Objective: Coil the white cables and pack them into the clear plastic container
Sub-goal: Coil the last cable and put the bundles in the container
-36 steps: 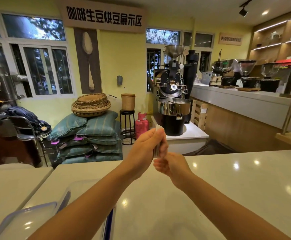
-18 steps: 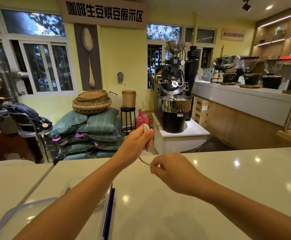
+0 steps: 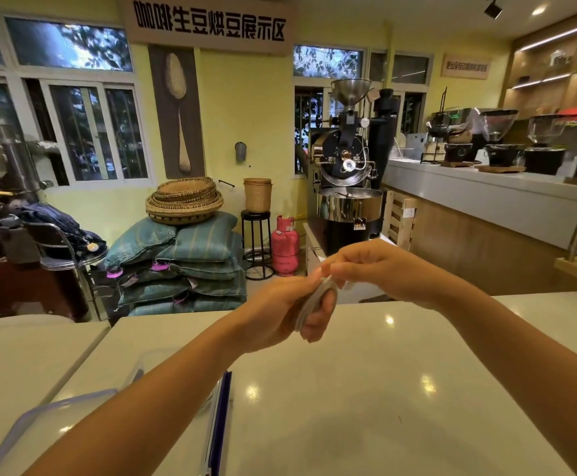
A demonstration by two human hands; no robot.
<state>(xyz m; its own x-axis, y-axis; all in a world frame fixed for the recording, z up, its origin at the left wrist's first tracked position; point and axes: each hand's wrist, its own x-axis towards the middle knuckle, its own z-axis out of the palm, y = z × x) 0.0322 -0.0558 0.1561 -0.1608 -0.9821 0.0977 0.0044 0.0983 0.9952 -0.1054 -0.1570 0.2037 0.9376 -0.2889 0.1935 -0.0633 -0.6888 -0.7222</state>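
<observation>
Seeing nearest us the clear plastic container (image 3: pixel 218 417) on the white counter (image 3: pixel 349 389), partly hidden behind our left forearm | above the counter, our left hand (image 3: pixel 280 314) curls its fingers round the coiled white cable (image 3: pixel 311 304) | our right hand (image 3: pixel 383 269) pinches the coil's top | beyond, a coffee roaster (image 3: pixel 345 166).

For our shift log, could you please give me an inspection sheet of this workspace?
Surface: white glossy counter, lamp reflections on it.
Job's things: white cable, coiled, held above the counter; clear container at left, partly hidden by the left forearm; clear lid beside it.
Clutter: nothing seen.
Hands: left hand grips the coil; right hand pinches its top.
Cables: only the held one seen.
Surroundings: coffee roaster, pink gas cylinder, stacked sacks, woven baskets.
</observation>
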